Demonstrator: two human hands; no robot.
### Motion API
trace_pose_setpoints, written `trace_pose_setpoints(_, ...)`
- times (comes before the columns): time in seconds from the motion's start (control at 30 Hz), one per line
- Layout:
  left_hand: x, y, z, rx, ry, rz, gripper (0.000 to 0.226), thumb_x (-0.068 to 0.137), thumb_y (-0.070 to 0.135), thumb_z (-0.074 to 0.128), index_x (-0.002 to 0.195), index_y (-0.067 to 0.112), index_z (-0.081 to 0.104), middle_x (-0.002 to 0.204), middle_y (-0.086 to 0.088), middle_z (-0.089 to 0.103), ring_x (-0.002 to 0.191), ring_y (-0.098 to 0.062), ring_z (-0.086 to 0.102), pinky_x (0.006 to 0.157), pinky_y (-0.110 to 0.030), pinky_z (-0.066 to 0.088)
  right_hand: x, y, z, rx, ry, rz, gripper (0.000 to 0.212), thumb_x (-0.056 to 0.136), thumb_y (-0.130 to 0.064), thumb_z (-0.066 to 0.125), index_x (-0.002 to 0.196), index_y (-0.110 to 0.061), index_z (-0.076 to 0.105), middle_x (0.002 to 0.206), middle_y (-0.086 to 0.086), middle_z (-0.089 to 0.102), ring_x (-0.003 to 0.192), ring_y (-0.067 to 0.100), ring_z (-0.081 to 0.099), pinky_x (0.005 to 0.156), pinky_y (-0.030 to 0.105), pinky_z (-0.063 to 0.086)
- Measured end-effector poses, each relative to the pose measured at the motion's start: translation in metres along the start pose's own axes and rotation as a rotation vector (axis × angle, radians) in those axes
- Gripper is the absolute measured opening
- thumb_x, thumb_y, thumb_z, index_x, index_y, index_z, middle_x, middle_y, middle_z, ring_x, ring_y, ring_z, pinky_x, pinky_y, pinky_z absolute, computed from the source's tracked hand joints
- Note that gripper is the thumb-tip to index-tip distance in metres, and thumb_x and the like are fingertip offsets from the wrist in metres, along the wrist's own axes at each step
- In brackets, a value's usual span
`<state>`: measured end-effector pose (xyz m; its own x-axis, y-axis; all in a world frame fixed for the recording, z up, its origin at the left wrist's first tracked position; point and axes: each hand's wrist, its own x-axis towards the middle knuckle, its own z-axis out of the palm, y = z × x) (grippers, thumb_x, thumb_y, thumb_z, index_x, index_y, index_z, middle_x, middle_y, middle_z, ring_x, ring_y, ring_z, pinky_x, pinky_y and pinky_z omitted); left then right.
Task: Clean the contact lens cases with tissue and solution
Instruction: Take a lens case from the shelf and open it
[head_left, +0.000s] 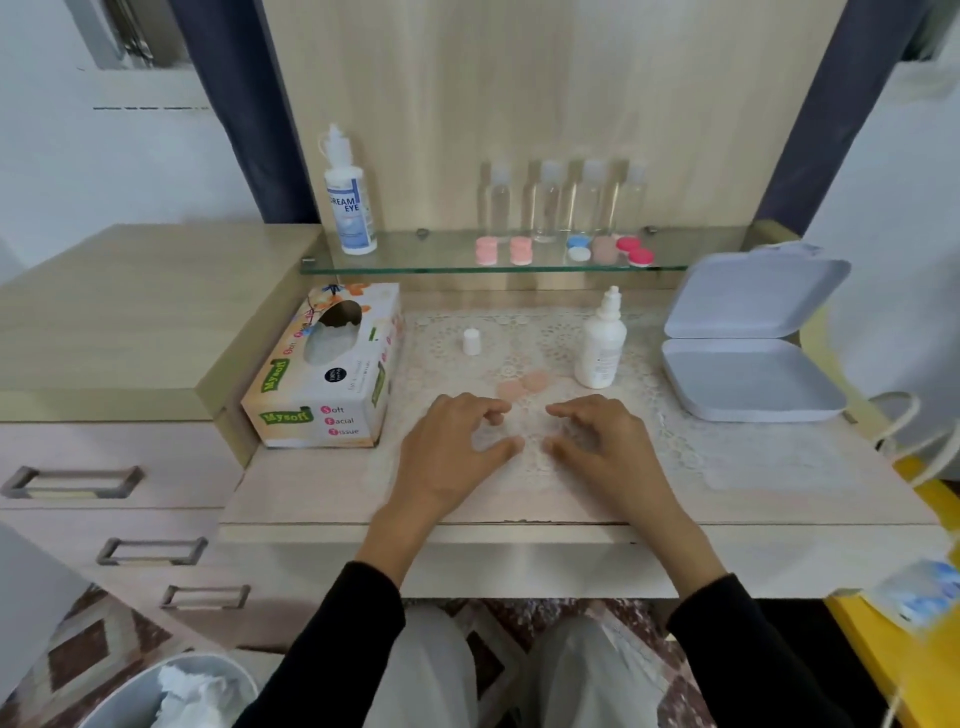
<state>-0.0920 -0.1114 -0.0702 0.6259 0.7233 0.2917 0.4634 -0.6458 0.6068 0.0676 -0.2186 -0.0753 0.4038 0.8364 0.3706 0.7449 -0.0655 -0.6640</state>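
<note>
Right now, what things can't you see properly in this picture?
All in the head view:
Between the left hand and right hand: blur hides whether they hold anything.
On the small bottle: label too small to read.
The clear bottles on the shelf: too blurred to tell if filled.
The bin: cut off by the bottom edge.
The blue-white packet: cut off by the right edge.

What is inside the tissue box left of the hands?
White tissue shows through the oval opening of the tissue box; the carton walls hide how much remains.
</note>
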Motion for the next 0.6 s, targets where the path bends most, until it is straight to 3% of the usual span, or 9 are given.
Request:
trace_pose_setpoints(0.23, 0.003, 0.001, 0.001, 0.033, 0.006, -0.003, 0.032, 0.079, 0.051, 0.067, 0.108, 0.037, 0.066, 0.100, 0.020, 0.060, 0.099, -0.001, 0.046, 0.076, -0.022, 0.038, 0.004, 0.002, 0.001, -0.001, 0.000, -0.009, 0.029, 0.080, -0.017, 0.075, 0.109, -0.019, 0.070, 0.102, -0.004, 0.065, 0.096, 0.010, 0.053, 0.078, 0.014, 0.034)
trace_pose_setpoints(0.37, 0.003, 0.000, 0.002, 0.020, 0.014, -0.002, 0.033, 0.080, 0.051, 0.067, 0.110, 0.035, 0.066, 0.101, 0.019, 0.061, 0.100, -0.001, 0.046, 0.076, -0.022, 0.038, 0.010, 0.000, -0.006, 0.174, 0.276, 0.004, 0.034, 0.080, -0.018, 0.076, 0.112, -0.023, 0.066, 0.106, -0.007, 0.059, 0.090, 0.004, 0.053, 0.071, 0.011, 0.038)
trace_pose_setpoints(0.47, 0.003, -0.001, 0.003, 0.013, 0.015, -0.005, 0.033, 0.081, 0.050, 0.066, 0.110, 0.035, 0.066, 0.101, 0.019, 0.061, 0.100, -0.002, 0.046, 0.076, -0.022, 0.038, 0.024, 0.006, -0.011, 0.220, 0.466, 0.086, 0.054, 0.080, -0.023, 0.076, 0.128, -0.024, 0.053, 0.118, -0.005, 0.049, 0.103, 0.009, 0.050, 0.085, 0.020, 0.044)
trace_pose_setpoints(0.53, 0.002, 0.000, 0.003, 0.013, 0.009, -0.009, 0.033, 0.080, 0.050, 0.066, 0.110, 0.035, 0.066, 0.101, 0.019, 0.060, 0.100, -0.002, 0.046, 0.076, -0.023, 0.038, 0.037, 0.013, -0.012, 0.248, 0.419, 0.182, 0.070, 0.079, -0.028, 0.077, 0.139, -0.022, 0.041, 0.130, -0.005, 0.045, 0.118, 0.013, 0.046, 0.100, 0.037, 0.043)
trace_pose_setpoints(0.6, 0.002, -0.001, 0.003, 0.011, 0.009, -0.012, 0.032, 0.080, 0.051, 0.067, 0.109, 0.036, 0.066, 0.101, 0.019, 0.060, 0.099, -0.002, 0.046, 0.077, -0.024, 0.040, 0.048, 0.016, -0.010, 0.322, 0.309, 0.246, 0.084, 0.077, -0.028, 0.078, 0.146, -0.018, 0.032, 0.140, -0.003, 0.043, 0.128, 0.013, 0.041, 0.107, 0.044, 0.038)
